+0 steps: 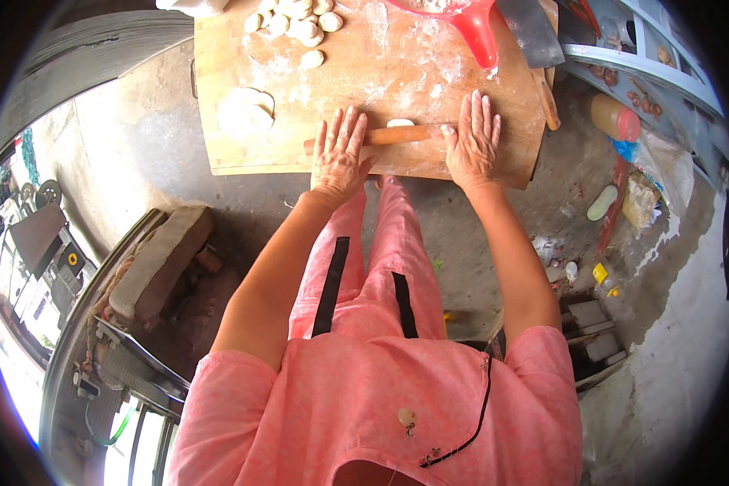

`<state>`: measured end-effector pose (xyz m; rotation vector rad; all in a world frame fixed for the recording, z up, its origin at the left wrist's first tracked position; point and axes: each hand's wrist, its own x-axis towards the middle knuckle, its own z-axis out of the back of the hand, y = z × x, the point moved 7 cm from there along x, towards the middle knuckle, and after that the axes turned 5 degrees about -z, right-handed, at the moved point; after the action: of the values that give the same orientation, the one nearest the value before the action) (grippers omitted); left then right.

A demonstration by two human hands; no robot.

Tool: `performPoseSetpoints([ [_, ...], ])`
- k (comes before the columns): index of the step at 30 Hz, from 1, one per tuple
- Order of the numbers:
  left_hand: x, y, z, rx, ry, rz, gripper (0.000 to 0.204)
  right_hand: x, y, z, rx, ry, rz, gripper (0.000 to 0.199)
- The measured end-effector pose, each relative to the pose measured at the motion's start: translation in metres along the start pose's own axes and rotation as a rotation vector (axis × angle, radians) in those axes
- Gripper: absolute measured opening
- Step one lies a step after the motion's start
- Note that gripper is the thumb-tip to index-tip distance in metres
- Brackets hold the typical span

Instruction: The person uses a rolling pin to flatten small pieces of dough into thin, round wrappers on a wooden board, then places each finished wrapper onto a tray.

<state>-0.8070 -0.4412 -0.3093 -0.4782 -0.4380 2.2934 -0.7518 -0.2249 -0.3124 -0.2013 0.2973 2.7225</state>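
A wooden rolling pin lies crosswise near the close edge of a floured wooden board. My left hand rests flat over its left part, fingers stretched forward. At the pin's right end, my right hand lies with straight fingers, its thumb by the tip. Just beyond the pin, a small pale piece of dough shows, partly hidden by it. Left of my left hand lies a small pile of flat round dough wrappers. Several small dough pieces are grouped farther back.
A red plastic scoop with flour stands at the board's far right, beside a grey flat blade. A wooden handle juts over the right edge. Blue shelving stands right; a brick-like block sits lower left.
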Motion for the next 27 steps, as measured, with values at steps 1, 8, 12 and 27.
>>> performPoseSetpoints([
  [1, -0.002, -0.002, -0.003, 0.013, 0.025, 0.005, 0.077, -0.002, -0.001, -0.001, 0.002, 0.008, -0.001, 0.069],
  [8, 0.036, 0.013, 0.008, 0.214, 0.027, 0.021, 0.073, 0.042, 0.001, -0.002, -0.029, -0.034, -0.049, 0.067],
  [12, 0.05, 0.024, 0.008, 0.202, -0.012, 0.045, 0.073, 0.063, 0.001, -0.006, -0.102, -0.021, -0.104, 0.067],
  [27, -0.015, -0.002, -0.016, 0.076, 0.046, -0.005, 0.076, -0.012, -0.001, -0.002, 0.011, 0.038, 0.021, 0.072],
])
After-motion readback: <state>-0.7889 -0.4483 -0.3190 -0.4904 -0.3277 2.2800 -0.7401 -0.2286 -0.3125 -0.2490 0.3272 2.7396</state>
